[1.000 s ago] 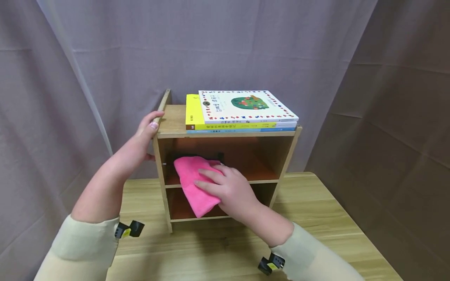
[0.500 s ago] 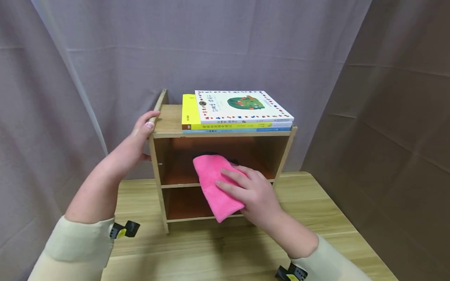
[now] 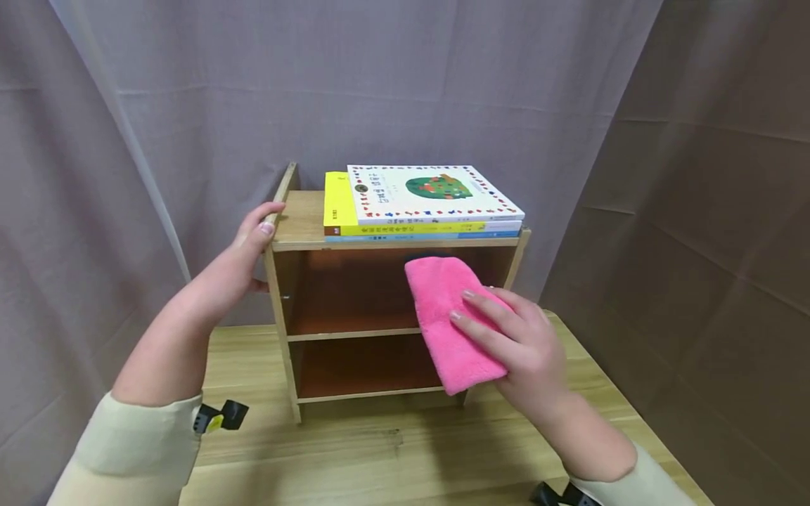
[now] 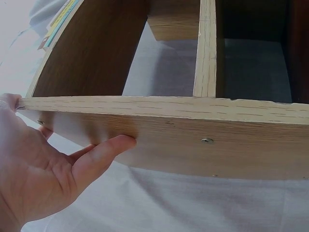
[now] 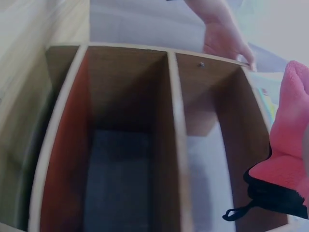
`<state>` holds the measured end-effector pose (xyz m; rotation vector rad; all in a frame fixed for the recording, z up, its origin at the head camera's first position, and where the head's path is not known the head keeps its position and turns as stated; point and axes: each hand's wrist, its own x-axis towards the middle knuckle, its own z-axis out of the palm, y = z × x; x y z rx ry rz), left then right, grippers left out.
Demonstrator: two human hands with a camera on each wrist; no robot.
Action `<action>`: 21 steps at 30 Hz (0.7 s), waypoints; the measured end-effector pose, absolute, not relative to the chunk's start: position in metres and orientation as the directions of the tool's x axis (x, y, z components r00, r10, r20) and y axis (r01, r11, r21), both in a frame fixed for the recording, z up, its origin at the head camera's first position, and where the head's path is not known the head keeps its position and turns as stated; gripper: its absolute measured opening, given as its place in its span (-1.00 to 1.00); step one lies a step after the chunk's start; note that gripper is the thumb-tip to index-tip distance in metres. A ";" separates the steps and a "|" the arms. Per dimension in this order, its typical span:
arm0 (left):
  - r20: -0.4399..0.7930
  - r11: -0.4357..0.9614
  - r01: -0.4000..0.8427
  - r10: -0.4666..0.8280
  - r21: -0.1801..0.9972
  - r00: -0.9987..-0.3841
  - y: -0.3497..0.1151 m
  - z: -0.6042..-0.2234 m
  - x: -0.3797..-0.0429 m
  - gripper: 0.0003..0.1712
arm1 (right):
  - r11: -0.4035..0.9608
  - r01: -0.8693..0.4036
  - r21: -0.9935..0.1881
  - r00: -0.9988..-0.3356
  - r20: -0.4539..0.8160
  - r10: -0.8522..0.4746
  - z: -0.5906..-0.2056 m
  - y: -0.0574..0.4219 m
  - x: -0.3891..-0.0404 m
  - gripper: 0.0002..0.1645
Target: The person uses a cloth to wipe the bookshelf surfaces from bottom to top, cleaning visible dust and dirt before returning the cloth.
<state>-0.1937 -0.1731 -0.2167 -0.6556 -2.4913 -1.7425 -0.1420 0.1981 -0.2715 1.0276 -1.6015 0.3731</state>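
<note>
My right hand (image 3: 528, 344) grips a folded, plush pink cloth (image 3: 446, 320) in front of the right part of a small wooden shelf (image 3: 354, 335). The right wrist view shows a black part (image 5: 275, 198) with a small loop under the pink cloth. Whether the cloth touches the shelf is hard to tell. At the shelf's upper left, my left hand (image 3: 237, 256) holds the side panel, with fingers over its top edge. In the left wrist view, one digit of the left hand (image 4: 53, 174) lies along the panel's outer face.
Several books (image 3: 436, 197) lie stacked flat on the shelf's top, a white one uppermost over a yellow one. The shelf stands on a wood-grain table (image 3: 354, 457). Grey curtains (image 3: 405, 84) hang behind and a brown one (image 3: 683, 246) at the right.
The right hand has moved the pink cloth rightward across the shelf's front, from the left side to the right. The left hand keeps its place on the side panel.
</note>
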 end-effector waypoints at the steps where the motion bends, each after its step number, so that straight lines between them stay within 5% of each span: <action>1: 0.259 0.286 0.354 0.321 0.891 -0.911 -0.173 -0.217 -0.194 -0.31 | 0.573 -0.771 0.279 0.040 0.918 -0.394 -0.268 0.200 -0.140 -0.67; 7: 0.250 0.290 0.347 0.323 0.892 -0.913 -0.174 -0.216 -0.193 -0.32 | 0.608 -0.759 0.232 0.119 0.968 -0.220 -0.248 0.210 -0.129 -0.73; 21: 0.263 0.306 0.357 0.309 0.882 -0.914 -0.171 -0.217 -0.194 -0.32 | 0.748 -0.662 0.047 0.120 0.992 0.044 -0.221 0.244 -0.134 -0.63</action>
